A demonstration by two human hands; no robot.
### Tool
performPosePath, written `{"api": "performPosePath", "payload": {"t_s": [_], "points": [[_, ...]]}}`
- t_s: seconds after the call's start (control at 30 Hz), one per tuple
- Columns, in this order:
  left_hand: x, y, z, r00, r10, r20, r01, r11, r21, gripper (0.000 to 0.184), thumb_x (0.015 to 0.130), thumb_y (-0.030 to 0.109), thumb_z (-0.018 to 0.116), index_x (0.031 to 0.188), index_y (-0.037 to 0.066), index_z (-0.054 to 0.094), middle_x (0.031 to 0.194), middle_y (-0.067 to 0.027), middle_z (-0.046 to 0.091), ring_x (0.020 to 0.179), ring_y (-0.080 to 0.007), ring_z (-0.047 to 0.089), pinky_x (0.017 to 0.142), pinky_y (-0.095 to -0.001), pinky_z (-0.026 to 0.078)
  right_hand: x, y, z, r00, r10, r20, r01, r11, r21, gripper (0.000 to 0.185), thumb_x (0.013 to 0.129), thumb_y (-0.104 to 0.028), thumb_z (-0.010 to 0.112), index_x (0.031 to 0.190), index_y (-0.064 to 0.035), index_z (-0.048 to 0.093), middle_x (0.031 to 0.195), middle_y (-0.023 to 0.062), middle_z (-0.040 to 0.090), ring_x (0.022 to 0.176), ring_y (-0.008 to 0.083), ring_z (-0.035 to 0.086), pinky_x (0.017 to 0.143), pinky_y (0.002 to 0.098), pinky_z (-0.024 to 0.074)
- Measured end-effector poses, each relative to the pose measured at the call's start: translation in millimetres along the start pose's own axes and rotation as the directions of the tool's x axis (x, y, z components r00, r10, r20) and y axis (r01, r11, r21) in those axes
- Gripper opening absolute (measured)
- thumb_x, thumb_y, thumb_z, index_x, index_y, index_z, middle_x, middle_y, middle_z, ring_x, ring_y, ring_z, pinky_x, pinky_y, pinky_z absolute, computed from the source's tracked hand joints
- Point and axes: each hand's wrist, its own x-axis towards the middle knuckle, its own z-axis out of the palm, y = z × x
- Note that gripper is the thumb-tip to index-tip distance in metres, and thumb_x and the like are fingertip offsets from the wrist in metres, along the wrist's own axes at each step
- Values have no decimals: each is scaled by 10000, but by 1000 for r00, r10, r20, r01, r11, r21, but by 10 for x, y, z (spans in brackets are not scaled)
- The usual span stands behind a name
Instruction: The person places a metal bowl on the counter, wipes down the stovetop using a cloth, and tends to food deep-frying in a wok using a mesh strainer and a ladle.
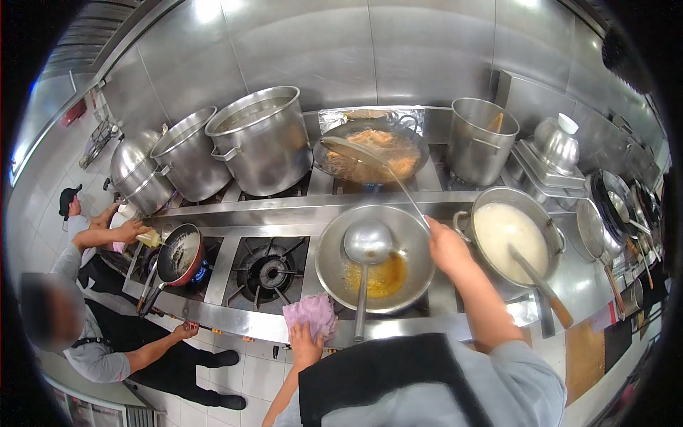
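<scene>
My right hand is closed around the long handle of a skimmer, reaching over the rear wok. Browned food bubbles in that wok. With my left hand I grip a folded pink cloth at the stove's front edge, beside the front wok. The front wok has yellow oil at its bottom, and a steel ladle rests in it, handle toward me. Part of the skimmer's head overlaps the rear wok's left rim.
Large steel pots line the back left. To the right stand a pot of milky liquid with a wooden-handled utensil and a tall pot. At left, a co-worker stands by a red pan over a blue flame.
</scene>
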Motion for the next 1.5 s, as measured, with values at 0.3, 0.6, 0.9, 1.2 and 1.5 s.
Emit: {"api": "performPosePath", "payload": {"t_s": [0.3,0.6,0.9,1.2,1.5], "points": [[-64,-39,40,915,-152,372,52,963,266,1095,707,546,668,1438,24,42,1478,-269,-45,1363,-437,-91,1009,-671,-19,-232,-93,22,996,26,83,-26,1000,-1,498,821,-63,458,1317,-72,411,994,231,589,878,387,597,785,458,480],[-113,-266,467,998,-3,66,-42,742,669,993,758,572,513,1430,6,50,1480,-259,-14,1369,-424,-47,999,-686,-32,-397,-5,-190,995,-6,97,9,1000,-27,503,821,-66,467,1321,-76,409,955,214,591,834,371,607,727,448,499],[-57,-154,437,999,53,4,-40,687,725,855,772,473,459,1412,-7,156,1457,-286,106,1356,-445,75,1046,-626,39,-224,-23,-68,985,99,140,-70,978,-198,529,808,-71,493,1329,-77,406,995,188,587,847,335,621,733,433,508],[-92,-127,478,995,-87,41,52,847,530,548,888,183,362,1409,59,242,1472,-221,172,1353,-401,184,1069,-599,107,26,53,129,992,84,98,-57,966,-252,517,811,-61,473,1324,-73,413,992,188,587,855,334,623,737,423,504],[-68,-455,771,969,208,-133,7,515,857,1253,550,648,691,1428,-13,87,1462,-311,22,1348,-490,3,1031,-642,8,239,49,266,991,86,99,-47,936,-349,535,796,-30,483,1325,-49,406,986,196,583,851,330,627,731,410,511]]}}
